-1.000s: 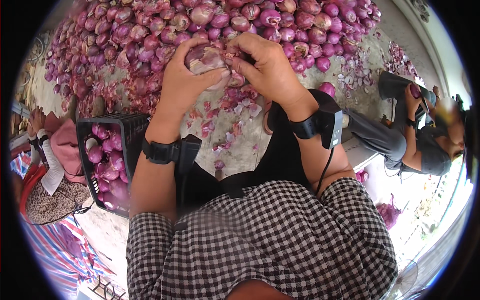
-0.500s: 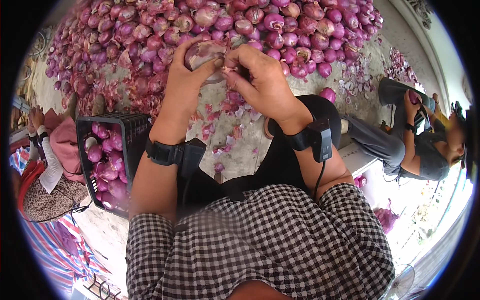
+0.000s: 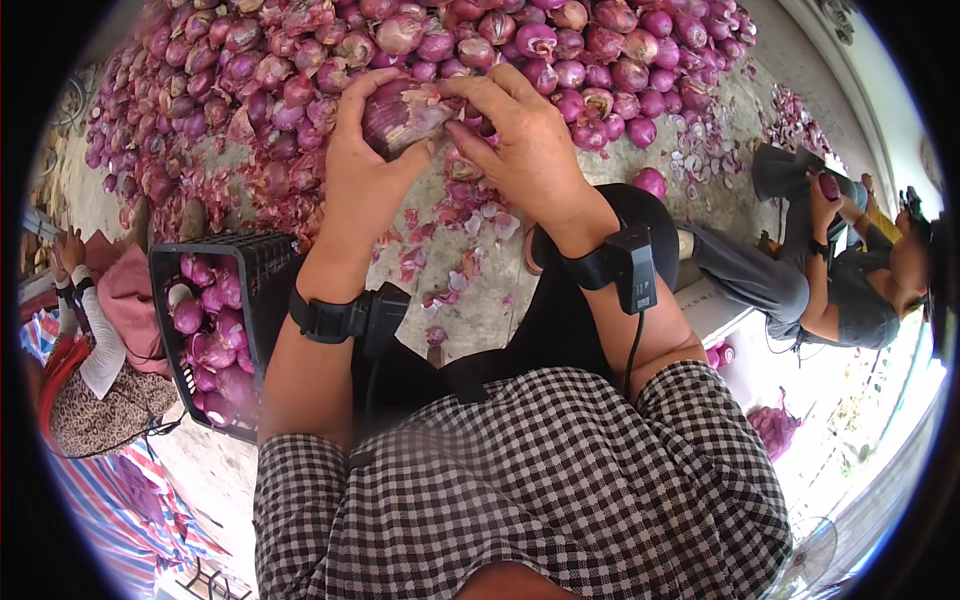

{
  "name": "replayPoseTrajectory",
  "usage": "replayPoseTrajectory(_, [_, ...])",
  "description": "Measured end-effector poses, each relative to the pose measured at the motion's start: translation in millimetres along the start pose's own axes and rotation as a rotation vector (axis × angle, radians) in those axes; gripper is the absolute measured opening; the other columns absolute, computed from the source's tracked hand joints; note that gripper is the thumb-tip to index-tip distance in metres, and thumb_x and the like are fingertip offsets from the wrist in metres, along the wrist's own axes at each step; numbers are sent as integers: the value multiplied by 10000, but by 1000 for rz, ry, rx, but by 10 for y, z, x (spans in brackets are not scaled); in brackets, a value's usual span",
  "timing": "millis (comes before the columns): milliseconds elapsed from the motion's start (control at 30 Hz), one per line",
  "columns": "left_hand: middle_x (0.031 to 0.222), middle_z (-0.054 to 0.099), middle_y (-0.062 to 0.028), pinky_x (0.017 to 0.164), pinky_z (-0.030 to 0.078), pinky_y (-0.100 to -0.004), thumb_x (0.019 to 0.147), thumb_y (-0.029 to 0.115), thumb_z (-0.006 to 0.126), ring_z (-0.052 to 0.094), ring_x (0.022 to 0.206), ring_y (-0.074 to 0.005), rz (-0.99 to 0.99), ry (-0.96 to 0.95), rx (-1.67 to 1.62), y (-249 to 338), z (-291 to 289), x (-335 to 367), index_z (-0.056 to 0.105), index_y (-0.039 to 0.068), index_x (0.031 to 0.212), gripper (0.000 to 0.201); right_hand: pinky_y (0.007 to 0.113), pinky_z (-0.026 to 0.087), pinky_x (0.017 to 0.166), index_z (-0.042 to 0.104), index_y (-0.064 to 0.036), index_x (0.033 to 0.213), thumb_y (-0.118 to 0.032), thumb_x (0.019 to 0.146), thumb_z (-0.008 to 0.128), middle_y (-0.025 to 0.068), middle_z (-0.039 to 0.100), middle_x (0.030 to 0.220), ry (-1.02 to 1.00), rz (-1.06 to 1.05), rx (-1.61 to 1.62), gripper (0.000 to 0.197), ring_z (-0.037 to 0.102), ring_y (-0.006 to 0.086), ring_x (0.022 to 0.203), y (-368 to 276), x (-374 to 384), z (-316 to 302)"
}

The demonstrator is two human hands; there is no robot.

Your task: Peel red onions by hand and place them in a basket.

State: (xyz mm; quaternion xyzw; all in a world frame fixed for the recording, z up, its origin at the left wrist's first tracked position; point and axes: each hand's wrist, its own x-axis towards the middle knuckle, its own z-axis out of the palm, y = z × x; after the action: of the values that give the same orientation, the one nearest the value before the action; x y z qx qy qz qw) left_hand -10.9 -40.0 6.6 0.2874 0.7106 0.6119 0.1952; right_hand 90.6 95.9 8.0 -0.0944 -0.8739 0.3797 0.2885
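Note:
A large red onion [image 3: 405, 118] with dry, papery, partly pale skin is held up in front of me. My left hand [image 3: 365, 175] wraps around its left side, fingers over the top and thumb beneath. At its right end, my right hand [image 3: 535, 150] grips with bent fingers and thumb; whether loose skin is pinched there is hidden. Beyond both hands spreads a big heap of red onions [image 3: 440, 45]. Below the held onion, torn purple skins [image 3: 465, 270] are scattered on the concrete floor [image 3: 490, 320].
To my left stands a black plastic crate [image 3: 270, 265] with peeled onions [image 3: 215, 340] in it. Another person in pink and white sleeves [image 3: 100, 330] sits past it. On the right, a person in dark clothes [image 3: 860, 300] holds an onion. A single onion [image 3: 650, 181] lies near my knee.
The onion has turned, now showing more purple and a flaky patch on its right. My right hand has shifted from a close pinch to a wider hold at the onion's end.

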Motion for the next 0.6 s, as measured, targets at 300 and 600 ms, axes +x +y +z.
replayPoseTrajectory(300, [1103, 580, -82, 884, 455, -299, 649, 51, 741, 567, 1007, -166, 73, -1, 142, 12, -53, 0, 521, 71, 1193, 588, 412, 480, 590, 604, -70, 861, -88, 753, 672, 78, 548, 846, 44, -29, -29, 129, 590, 312, 713, 48, 19, 15])
replayPoseTrajectory(600, [1177, 551, -90, 947, 432, -313, 715, 0, 699, 547, 1071, -180, -101, -82, -41, -23, -26, -35, 460, 46, 1281, 615, 421, 476, 621, 565, -38, 880, -67, 772, 640, 120, 522, 873, 7, -58, -46, 135, 572, 341, 770, 12, 32, 18])
